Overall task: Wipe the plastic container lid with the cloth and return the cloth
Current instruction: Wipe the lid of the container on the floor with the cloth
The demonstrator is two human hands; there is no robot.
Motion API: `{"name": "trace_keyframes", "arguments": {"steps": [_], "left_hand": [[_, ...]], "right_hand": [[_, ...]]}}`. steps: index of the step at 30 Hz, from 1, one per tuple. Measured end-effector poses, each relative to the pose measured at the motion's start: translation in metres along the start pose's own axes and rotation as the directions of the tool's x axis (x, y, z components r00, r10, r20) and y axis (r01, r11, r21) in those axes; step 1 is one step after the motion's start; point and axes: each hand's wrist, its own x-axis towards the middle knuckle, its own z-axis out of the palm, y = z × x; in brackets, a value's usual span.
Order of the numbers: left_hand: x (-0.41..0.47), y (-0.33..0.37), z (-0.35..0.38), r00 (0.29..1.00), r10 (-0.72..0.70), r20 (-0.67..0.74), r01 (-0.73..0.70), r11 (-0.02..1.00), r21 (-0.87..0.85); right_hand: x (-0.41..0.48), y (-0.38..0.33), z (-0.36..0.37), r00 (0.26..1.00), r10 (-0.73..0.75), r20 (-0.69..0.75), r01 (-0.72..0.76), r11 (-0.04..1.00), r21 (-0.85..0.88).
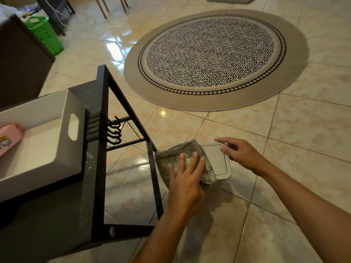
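A white plastic container lid (218, 160) with rounded corners sits low over the tiled floor, right of a black rack. A grey speckled cloth (171, 160) covers its left half. My left hand (187, 179) lies flat on the cloth, fingers spread, pressing it onto the lid. My right hand (241, 154) rests on the lid's far right edge, fingers extended and holding it steady. The container under the lid is hidden.
A black metal rack (102, 149) with hooks (114, 131) stands at the left, carrying a white tray (62, 118) that holds a pink pack (9, 139). A round patterned rug (214, 57) lies ahead. A green basket (44, 35) stands at the far left.
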Motion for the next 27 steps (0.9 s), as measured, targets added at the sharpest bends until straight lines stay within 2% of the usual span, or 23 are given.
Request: {"name": "trace_keyframes", "arguments": {"steps": [2,4,8,13,15,18,22,23,27], "left_hand": [[0.014,0.007,-0.002,0.997,0.052,0.058,-0.054,0.998,0.022],[0.02,0.006,-0.004,0.996,0.043,0.079,-0.046,0.998,0.033],[-0.005,-0.005,-0.002,0.999,-0.041,0.006,0.041,0.999,-0.001],[0.016,0.009,0.0,0.997,0.045,0.061,-0.048,0.998,0.043],[0.021,0.003,-0.002,0.998,-0.009,0.06,0.006,0.999,0.036],[0.001,-0.006,-0.004,0.995,-0.094,-0.019,0.094,0.996,0.004],[0.009,0.018,0.006,0.995,0.081,0.06,-0.083,0.996,0.034],[0.019,0.021,0.004,0.993,0.088,0.077,-0.093,0.994,0.06],[0.026,0.0,-0.005,0.998,-0.049,0.038,0.046,0.996,0.082]], "right_hand": [[0.001,-0.002,-0.002,1.0,0.021,0.007,-0.021,1.0,-0.004],[0.002,-0.003,-0.004,0.999,0.04,0.014,-0.04,0.999,-0.032],[0.002,-0.006,-0.001,0.998,0.064,0.018,-0.064,0.997,-0.033],[0.005,-0.006,0.001,0.999,0.052,-0.005,-0.052,0.999,0.002],[0.005,-0.005,-0.002,0.998,0.057,-0.014,-0.057,0.998,0.011],[0.005,-0.004,-0.003,0.997,0.074,0.004,-0.074,0.997,0.032],[0.007,-0.005,-0.003,0.998,0.058,0.015,-0.058,0.997,0.054],[0.007,-0.007,-0.004,0.999,0.05,0.011,-0.05,0.997,0.054],[0.008,-0.006,-0.009,0.998,0.056,-0.007,-0.056,0.997,0.048]]}}
